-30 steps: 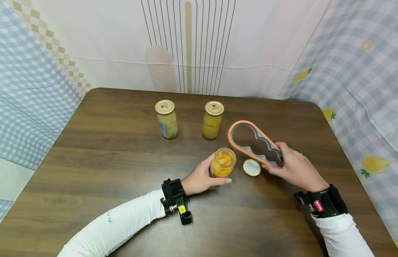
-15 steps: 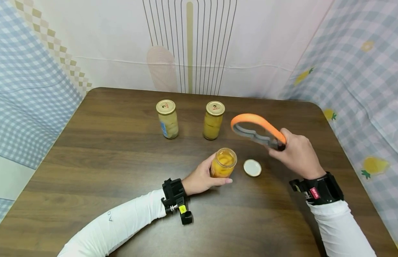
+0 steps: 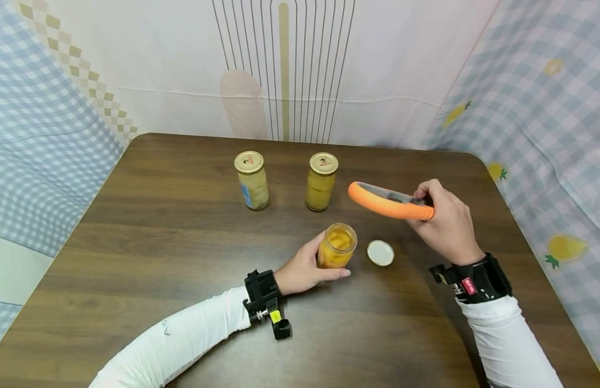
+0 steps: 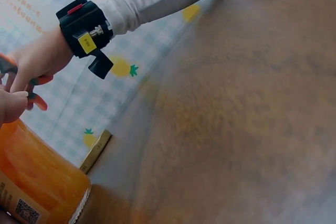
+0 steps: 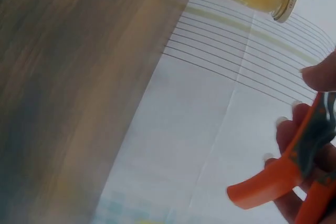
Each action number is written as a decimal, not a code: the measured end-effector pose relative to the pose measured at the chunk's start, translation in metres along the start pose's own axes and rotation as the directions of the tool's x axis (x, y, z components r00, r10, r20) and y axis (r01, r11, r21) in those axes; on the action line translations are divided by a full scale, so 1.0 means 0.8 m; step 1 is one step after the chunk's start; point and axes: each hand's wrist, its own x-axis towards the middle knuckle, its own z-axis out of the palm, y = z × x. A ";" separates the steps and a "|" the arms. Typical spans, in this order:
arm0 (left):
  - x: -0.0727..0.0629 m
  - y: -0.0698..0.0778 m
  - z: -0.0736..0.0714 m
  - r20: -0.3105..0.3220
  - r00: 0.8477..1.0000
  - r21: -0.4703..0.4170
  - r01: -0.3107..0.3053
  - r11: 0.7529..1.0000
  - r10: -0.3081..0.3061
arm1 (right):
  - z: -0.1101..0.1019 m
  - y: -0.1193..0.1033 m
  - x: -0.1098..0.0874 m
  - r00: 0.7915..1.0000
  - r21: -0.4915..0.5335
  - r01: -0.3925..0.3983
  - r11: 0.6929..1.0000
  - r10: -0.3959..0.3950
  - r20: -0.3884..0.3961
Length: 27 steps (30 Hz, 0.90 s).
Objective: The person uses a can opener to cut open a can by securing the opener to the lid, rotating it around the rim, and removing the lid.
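In the head view my left hand (image 3: 302, 272) grips an uncovered glass jar (image 3: 337, 250) of yellow fruit, which stands upright on the table. The left wrist view shows the same jar (image 4: 44, 169) with an orange label and a QR code. To its right a lid (image 3: 380, 253) lies with its white inside up. My right hand (image 3: 445, 223) holds an orange and grey jar opener (image 3: 389, 205) above the table by its handle ends, tilted so that its orange outer side shows. In the right wrist view fingers and thumb wrap round the opener (image 5: 268, 184).
Two closed jars with gold lids stand further back: a left jar (image 3: 253, 188) with a blue label and a right jar (image 3: 320, 188) of yellow fruit. The brown table (image 3: 183, 237) meets a white cloth (image 3: 174, 64) at the back and checked cloth (image 3: 547, 140) on the right.
The right hand has raised the jar opener off the table beside the lid and turned it from flat to on edge, moving slightly back. The left hand and its jar stay put.
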 end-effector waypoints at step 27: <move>0.018 -0.004 0.003 -0.003 0.999 0.002 -0.052 0.999 0.052 | -0.004 -0.021 0.003 0.953 0.056 0.285 0.957 -0.277 -0.124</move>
